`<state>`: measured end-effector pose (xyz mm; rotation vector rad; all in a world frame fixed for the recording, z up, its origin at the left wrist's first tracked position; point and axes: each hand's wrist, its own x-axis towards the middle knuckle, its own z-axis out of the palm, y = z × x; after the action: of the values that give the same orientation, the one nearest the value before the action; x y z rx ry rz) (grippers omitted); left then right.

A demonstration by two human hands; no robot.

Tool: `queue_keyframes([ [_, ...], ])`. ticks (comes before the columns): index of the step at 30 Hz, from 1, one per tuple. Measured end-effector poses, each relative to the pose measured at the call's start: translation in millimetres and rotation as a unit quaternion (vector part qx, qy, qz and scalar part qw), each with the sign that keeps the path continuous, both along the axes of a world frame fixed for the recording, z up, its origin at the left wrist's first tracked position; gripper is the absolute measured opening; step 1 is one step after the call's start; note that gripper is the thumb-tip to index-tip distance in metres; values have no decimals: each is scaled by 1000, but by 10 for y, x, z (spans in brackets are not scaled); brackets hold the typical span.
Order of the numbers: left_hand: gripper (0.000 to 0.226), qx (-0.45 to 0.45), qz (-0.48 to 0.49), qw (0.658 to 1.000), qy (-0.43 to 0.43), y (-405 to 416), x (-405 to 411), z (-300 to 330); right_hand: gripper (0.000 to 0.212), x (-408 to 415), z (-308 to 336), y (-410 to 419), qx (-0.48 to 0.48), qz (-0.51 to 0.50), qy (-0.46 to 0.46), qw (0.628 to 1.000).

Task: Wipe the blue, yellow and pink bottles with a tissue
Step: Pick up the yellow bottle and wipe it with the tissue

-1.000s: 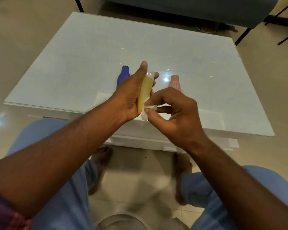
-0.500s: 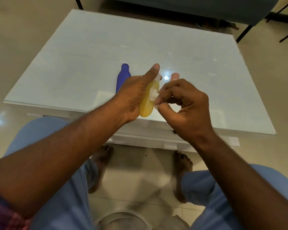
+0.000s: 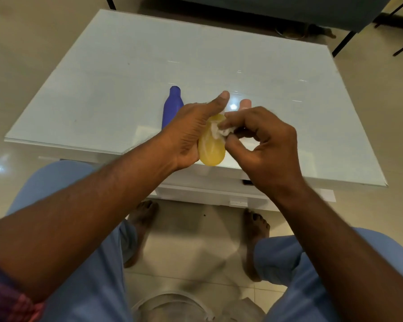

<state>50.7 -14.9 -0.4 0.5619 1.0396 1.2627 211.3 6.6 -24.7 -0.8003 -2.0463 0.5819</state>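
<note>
— Left hand (image 3: 186, 133)?
— Wrapped round the small translucent yellow plastic bottle (image 3: 211, 147), thumb laid up along its side; held off the white glass-topped bench (image 3: 126, 66), over the near edge, base toward the camera.

— Right hand (image 3: 263, 140)?
— Pinching a crumpled white tissue (image 3: 220, 131) between thumb and fingertips, pressed against the upper part of the yellow bottle.

— The others?
— Standing on the bench just behind the hands — matte dark-blue bottle with a narrow neck (image 3: 171, 105) on the left, pale pink bottle (image 3: 245, 103) on the right, mostly hidden, only the top showing.

— Handling?
— Probably light, smooth, a bit slippery; thin plastic, likely to give if squeezed hard. Best gripped round the lower body, leaving neck and shoulder free for the tissue. Tissue soft, easily torn or shed — gentle strokes, not scrubbing.

— Progress?
— Seemingly mid-wipe on the yellow one; cannot tell whether blue or pink are done.
</note>
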Motion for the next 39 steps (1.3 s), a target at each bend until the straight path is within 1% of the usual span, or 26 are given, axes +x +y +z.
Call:
queue_keyframes([
  [1,54,14,-18,1000,16,-14,29,-22,15,-3,-1,4,-4,-18,17,1000],
  [2,70,22,-37,999,15,-44,82,10,15,-11,3,7,-7,-29,26,999],
  [3,75,19,-46,999,11,-89,105,68,16,-20,7,11,-8,-31,27,999],
  [4,75,22,-39,999,12,-96,107,64,17,-25,8,12,-8,-21,18,1000],
  [5,68,7,-20,1000,12,-47,53,-11,18,-25,2,3,-8,-4,2,1000],
  [6,54,-10,-7,1000,-8,-9,19,-24,17,-21,-10,-9,-10,19,-21,1000],
  [7,34,-29,12,999,-22,9,-7,-18,16,-18,-19,-23,-13,42,-49,998],
  [8,31,-44,42,997,-39,44,-29,-33,14,-17,-26,-37,-17,61,-76,995],
  [10,43,-57,65,995,-40,80,-74,-55,13,-25,-37,-43,-10,63,-102,993],
  [12,49,-47,41,997,-38,87,-65,-76,13,-25,-31,-12,1,18,-65,998],
  [14,44,-41,8,998,-38,66,-15,-105,13,-16,3,27,-17,-38,-3,999],
  [15,41,-38,9,998,-40,46,21,-92,13,-12,22,46,-27,-58,20,998],
  [17,41,-20,4,999,-44,0,46,-85,13,-4,43,62,-24,-64,33,997],
  [20,31,-13,22,998,-62,39,8,-67,13,-4,15,-10,-5,15,-17,1000],
  [22,37,-27,38,997,-62,92,-54,-71,10,-10,-20,-56,-8,63,-81,995],
  [23,40,-29,40,997,-62,107,-73,-75,10,-13,-33,-67,-2,67,-100,993],
  [24,40,-29,35,997,-57,103,-76,-75,10,-16,-37,-64,7,57,-97,994],
  [28,42,-34,-12,998,-45,34,63,-149,10,-21,16,0,15,-45,16,999],
  [30,40,-33,-13,997,-71,18,125,-202,10,-4,34,30,13,-62,27,998],
  [32,26,-23,2,996,-92,24,114,-186,12,5,23,17,15,-35,14,999],
  [33,26,-20,9,996,-92,17,99,-151,13,0,10,-6,14,-10,3,1000],
  [34,31,-17,17,997,-77,21,74,-120,12,-13,-1,-37,18,18,-16,1000],
  [36,32,-7,26,999,-43,53,13,-102,9,-36,-36,-93,21,58,-63,996],
  [38,37,-2,44,998,-36,85,-40,-85,8,-9,-66,-91,-4,67,-110,992],
  [39,39,0,53,997,-49,99,-79,-74,10,20,-72,-67,-16,60,-137,989],
])
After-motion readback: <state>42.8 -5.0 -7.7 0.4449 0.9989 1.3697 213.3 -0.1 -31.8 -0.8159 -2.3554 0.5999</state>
